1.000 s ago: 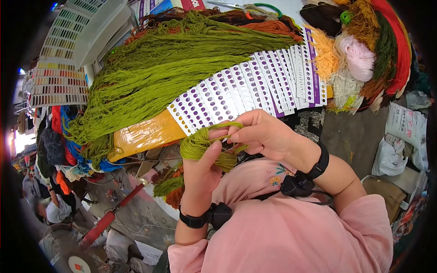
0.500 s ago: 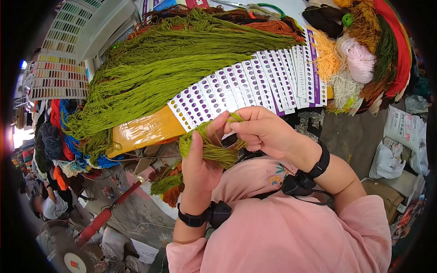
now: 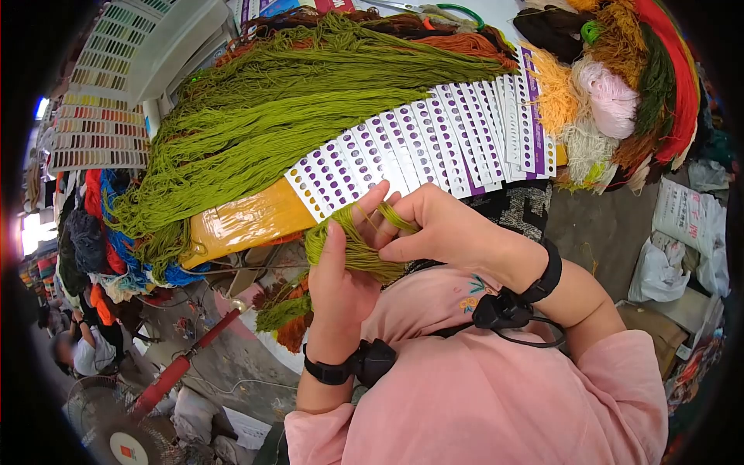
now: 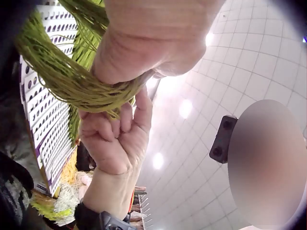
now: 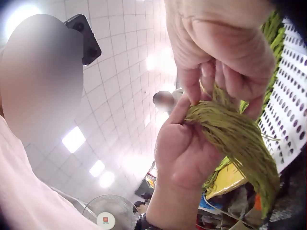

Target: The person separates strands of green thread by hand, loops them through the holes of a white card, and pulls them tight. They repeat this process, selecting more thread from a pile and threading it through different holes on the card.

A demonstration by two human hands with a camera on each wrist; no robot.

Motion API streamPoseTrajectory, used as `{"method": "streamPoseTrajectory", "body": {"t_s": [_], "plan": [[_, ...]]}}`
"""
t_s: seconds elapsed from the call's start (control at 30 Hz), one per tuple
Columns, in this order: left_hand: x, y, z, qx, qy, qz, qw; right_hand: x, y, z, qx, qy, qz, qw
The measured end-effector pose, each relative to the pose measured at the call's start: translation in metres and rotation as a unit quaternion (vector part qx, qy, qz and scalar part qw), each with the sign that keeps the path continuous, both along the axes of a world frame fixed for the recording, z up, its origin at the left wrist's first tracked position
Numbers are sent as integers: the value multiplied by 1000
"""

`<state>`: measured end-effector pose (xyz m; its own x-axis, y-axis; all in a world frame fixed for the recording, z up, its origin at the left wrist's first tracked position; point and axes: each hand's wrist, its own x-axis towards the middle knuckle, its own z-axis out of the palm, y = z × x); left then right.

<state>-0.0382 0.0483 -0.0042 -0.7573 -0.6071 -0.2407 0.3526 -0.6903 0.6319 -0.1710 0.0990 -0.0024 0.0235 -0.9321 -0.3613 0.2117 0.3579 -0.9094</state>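
Holding the green skein near the body, the two hands are working close together in the head view. The left hand is cradling it with a loosely curled grip, thumb upright, seemingly so that the strands stay gathered; the right hand is pinching some strands at its right side, that grip nearly closed. Beyond, long green threads are spreading over the far left, and punched cards are overlapping in a fan shape, likely leaving each row of holes showing. A yellow board is jutting out at near left, crowding the space before the hands, while pink yarn is lying at far right. In the left wrist view, the skein is curving around the left hand's fingers, the right hand meeting it opposite. In the right wrist view, the right hand's fingers are bending down over the skein, partly hiding the pinch, and a fan is standing behind.
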Motion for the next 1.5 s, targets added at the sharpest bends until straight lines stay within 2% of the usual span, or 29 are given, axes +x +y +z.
{"method": "streamPoseTrajectory", "body": {"t_s": [0.03, 0.13, 0.23, 0.3, 0.4, 0.5, 0.53, 0.63, 0.73, 0.93, 1.13, 1.23, 1.33, 1.5], "plan": [[0, 0, 0, 4, 2, -3, 1000, -1, 1, -1, -11, 33, 6, 999], [1, -1, 1, 19, 10, -10, 1000, -3, 2, 5, 35, -15, -3, 999], [4, -3, -3, 29, 19, -21, 999, -6, 3, 9, 83, -106, -43, 990], [8, -7, -9, 21, 18, -37, 999, -9, 6, 6, 67, -168, -53, 982], [8, -3, -10, 53, 1, -1, 999, -11, 8, -2, 43, -256, -51, 964], [13, -4, -19, -13, 13, -12, 1000, -13, 7, -10, 22, -346, -37, 937], [12, -4, -18, -1, 9, -10, 1000, -13, 7, -11, 14, -377, -31, 926], [10, -1, -11, 27, 6, 4, 1000, -9, 8, 0, 46, -264, -65, 961], [8, 0, -8, 36, 15, 19, 999, -8, 6, 4, 76, -225, -48, 970], [8, 1, -7, 9, 13, -4, 1000, 0, 3, -1, 16, -33, -6, 999], [7, 1, -5, -8, 5, -7, 1000, 2, 1, -1, 19, -12, -8, 1000], [8, 0, -4, 13, 0, -4, 1000, 0, 1, 17, 63, -78, -38, 994], [8, 0, -4, 39, -3, -4, 999, -3, 3, 13, 97, -103, -44, 989], [9, -1, -4, 68, -8, -9, 998, -3, 4, 4, 93, -191, -69, 975]]}}
